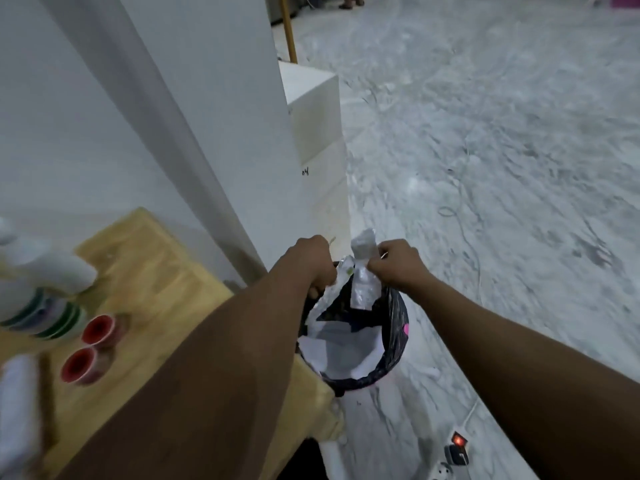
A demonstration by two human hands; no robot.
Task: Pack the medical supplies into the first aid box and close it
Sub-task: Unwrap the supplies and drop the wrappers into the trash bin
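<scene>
Both my hands reach over a waste bin (394, 337) lined with a black bag, beside the table. My right hand (394, 266) pinches a clear plastic wrapper (363, 278) that hangs above the bin. My left hand (313, 261) is closed on a crumpled white wrapper (334, 289) at the bin's near rim. On the yellow tabletop (156, 271) at the left lie two red-capped rolls (98, 329) and blurred white bottles (38, 278). The first aid box is out of view.
White paper scraps fill the bin. A white wall panel (173, 116) and a white box-like unit (315, 109) stand behind the table. A power strip with a lit red switch (459, 445) and cables lie on the marble floor (502, 150).
</scene>
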